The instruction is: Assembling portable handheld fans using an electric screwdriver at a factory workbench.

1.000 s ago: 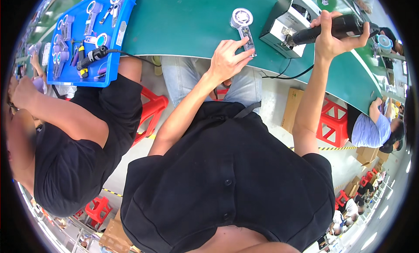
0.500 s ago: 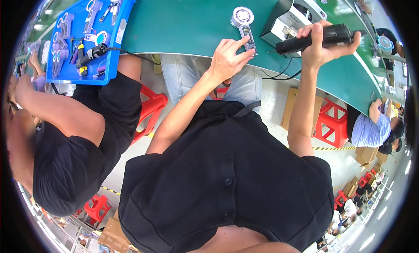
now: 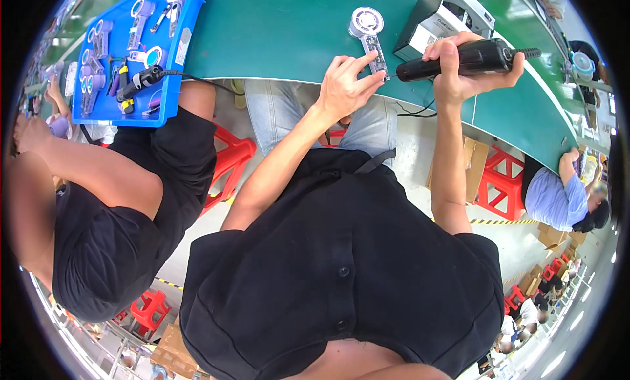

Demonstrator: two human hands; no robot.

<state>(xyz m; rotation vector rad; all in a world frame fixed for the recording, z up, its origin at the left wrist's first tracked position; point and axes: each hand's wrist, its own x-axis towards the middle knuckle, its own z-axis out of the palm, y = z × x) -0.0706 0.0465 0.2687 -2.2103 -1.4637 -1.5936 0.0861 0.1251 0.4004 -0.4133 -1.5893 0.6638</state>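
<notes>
A small handheld fan (image 3: pixel 367 23) with a round white-ringed head and a clear handle lies on the green table in front of me. My left hand (image 3: pixel 344 84) steadies its handle, with fingertips at the side and near the lower end. In my right hand (image 3: pixel 453 71) is a black electric screwdriver (image 3: pixel 477 58), lying almost level, its nose pointing left at the handle's lower end. I cannot make out whether its bit touches the fan. The screwdriver's cord leaves from its right end.
Just behind the screwdriver stands a black-and-white box-shaped machine (image 3: pixel 420 35). At left, a blue tray (image 3: pixel 172 65) holds several fans and another black corded tool (image 3: pixel 139 83). A person in black (image 3: pixel 111 229) sits close on my left. Red stools (image 3: pixel 500 186) stand below the table (image 3: pixel 275 39).
My right hand has moved left with the electric screwdriver, bringing its nose close to the fan's handle. My left hand stays on the handle, almost unmoved.
</notes>
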